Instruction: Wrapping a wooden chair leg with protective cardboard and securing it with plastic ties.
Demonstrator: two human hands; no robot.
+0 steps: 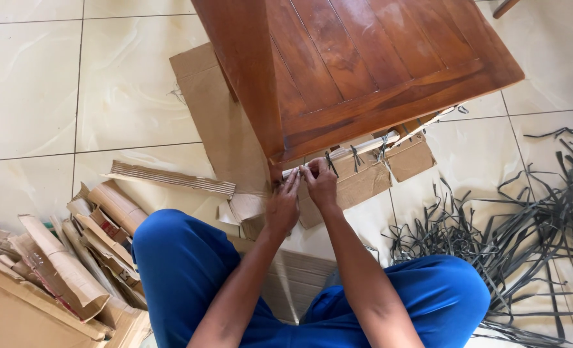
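At the far left, a heap of torn cardboard scraps (61,264) lies on the tiled floor (35,84), some pieces rolled, some flat, with one corrugated strip (170,178) lying nearly level, its long axis running left to right. A flat cardboard sheet (219,122) spreads under the wooden furniture piece (364,71), whose near edge slants from lower left up to upper right.

The left hand (282,207) reaches up to the corner of that edge, its fingers (291,183) drawn together on the end of a pale thin slat (357,149). The right hand (320,183) sits just beside it, touching it (the two nearly overlap), and its fingers (312,170) also pinch at the same spot; whether they clamp the slat itself or a dark strap there, I cannot tell. The slat lies along the wood's lower edge, its long axis following the same slant, near end at the hands, far end pointing up to the right. Dark strap ends (330,161) stick up along it, and a cardboard flap (410,158) hangs just below.

The person's blue-clad knees (183,258) frame both forearms. At the right, a tangle of dark grey straps (525,219) sprawls over the floor, well apart from the hands.
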